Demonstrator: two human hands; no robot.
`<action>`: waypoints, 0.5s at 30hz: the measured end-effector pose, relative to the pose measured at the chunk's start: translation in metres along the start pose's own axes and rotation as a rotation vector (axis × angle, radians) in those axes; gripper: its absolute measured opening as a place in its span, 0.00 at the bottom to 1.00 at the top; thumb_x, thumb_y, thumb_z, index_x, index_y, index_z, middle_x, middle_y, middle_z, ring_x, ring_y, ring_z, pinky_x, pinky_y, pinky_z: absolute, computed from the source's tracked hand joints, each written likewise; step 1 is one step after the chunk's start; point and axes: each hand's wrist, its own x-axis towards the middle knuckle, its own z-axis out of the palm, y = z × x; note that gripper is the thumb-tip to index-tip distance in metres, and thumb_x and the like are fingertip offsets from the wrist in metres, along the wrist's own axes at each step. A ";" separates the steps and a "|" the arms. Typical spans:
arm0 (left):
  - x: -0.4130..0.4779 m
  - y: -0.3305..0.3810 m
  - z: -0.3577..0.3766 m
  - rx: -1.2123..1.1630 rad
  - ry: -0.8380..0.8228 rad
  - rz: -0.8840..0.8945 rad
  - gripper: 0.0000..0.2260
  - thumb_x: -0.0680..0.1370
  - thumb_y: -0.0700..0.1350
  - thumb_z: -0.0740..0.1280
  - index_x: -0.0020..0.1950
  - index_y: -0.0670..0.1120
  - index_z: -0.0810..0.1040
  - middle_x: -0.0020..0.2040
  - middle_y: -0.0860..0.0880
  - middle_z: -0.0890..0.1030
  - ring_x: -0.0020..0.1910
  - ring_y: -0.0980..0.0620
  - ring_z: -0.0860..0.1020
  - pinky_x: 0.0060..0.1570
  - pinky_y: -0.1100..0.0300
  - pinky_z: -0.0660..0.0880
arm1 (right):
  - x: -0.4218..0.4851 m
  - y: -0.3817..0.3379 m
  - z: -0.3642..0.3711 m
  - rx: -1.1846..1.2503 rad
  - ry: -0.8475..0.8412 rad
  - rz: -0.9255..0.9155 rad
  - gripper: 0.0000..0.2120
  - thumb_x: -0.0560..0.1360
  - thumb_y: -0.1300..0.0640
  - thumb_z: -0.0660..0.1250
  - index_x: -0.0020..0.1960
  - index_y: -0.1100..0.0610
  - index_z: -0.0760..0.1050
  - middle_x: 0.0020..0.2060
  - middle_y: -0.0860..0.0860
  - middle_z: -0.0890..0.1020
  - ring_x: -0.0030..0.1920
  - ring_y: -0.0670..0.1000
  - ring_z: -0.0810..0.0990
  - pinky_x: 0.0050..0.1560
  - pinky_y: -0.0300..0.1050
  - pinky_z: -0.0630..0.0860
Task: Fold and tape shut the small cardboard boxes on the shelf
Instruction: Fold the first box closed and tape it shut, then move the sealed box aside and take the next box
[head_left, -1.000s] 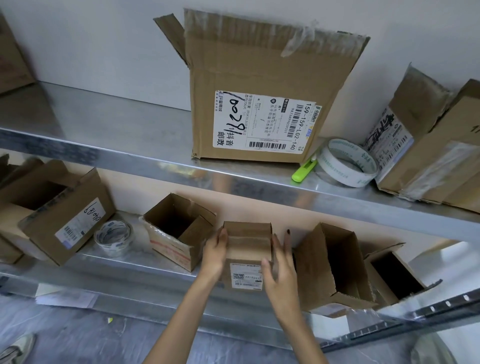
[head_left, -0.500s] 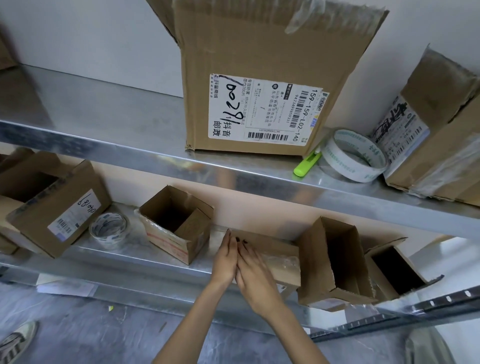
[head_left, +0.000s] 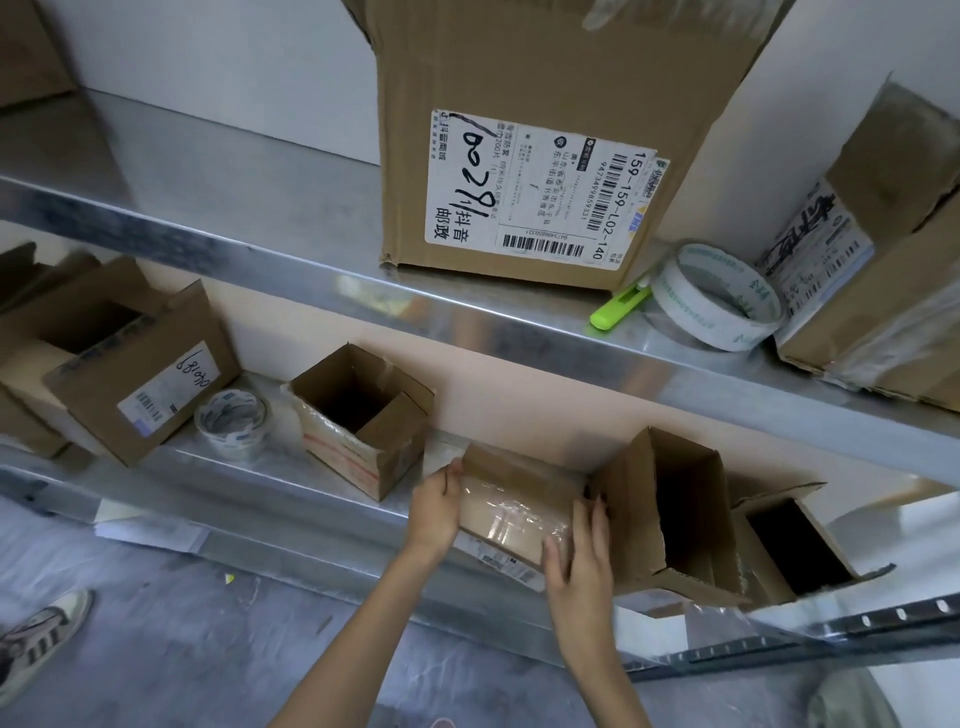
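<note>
A small closed cardboard box (head_left: 514, 506) with clear tape across its top lies on the lower metal shelf (head_left: 291, 483). My left hand (head_left: 436, 506) holds its left end, fingers curled over the edge. My right hand (head_left: 579, 556) grips its right end, thumb on the taped top. An open small box (head_left: 363, 421) stands to the left. Two more open boxes (head_left: 675, 514) (head_left: 800, 551) lie on their sides to the right. A tape roll (head_left: 232, 422) sits on the lower shelf, and another tape roll (head_left: 714, 296) on the upper shelf.
A large labelled box (head_left: 545, 140) stands on the upper shelf (head_left: 260, 208) beside a green cutter (head_left: 618, 309). Bigger boxes sit at the far right (head_left: 883, 270) and lower left (head_left: 130, 364). A shoe (head_left: 36, 639) shows on the grey floor.
My hands have parted from the box's top to its two ends. The box now lies with its taped face up. The camera has moved closer.
</note>
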 end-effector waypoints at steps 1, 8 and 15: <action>-0.006 -0.002 -0.005 0.023 0.005 0.030 0.20 0.83 0.51 0.52 0.36 0.45 0.72 0.28 0.50 0.70 0.29 0.52 0.70 0.31 0.61 0.65 | -0.007 -0.001 0.002 0.040 0.026 0.002 0.30 0.79 0.54 0.62 0.77 0.50 0.53 0.76 0.45 0.47 0.76 0.48 0.51 0.74 0.48 0.56; -0.082 -0.031 -0.053 0.036 0.189 0.165 0.20 0.83 0.49 0.54 0.38 0.37 0.73 0.25 0.56 0.65 0.28 0.56 0.67 0.34 0.56 0.60 | -0.079 -0.001 0.018 0.238 0.097 0.016 0.33 0.73 0.64 0.71 0.73 0.50 0.61 0.74 0.43 0.56 0.74 0.42 0.55 0.70 0.34 0.55; -0.132 -0.111 -0.096 0.094 0.033 0.076 0.15 0.81 0.52 0.57 0.38 0.51 0.76 0.32 0.54 0.76 0.34 0.55 0.73 0.35 0.60 0.66 | -0.167 0.005 0.060 0.750 0.080 0.441 0.30 0.74 0.72 0.65 0.72 0.58 0.62 0.71 0.54 0.67 0.67 0.46 0.68 0.65 0.42 0.69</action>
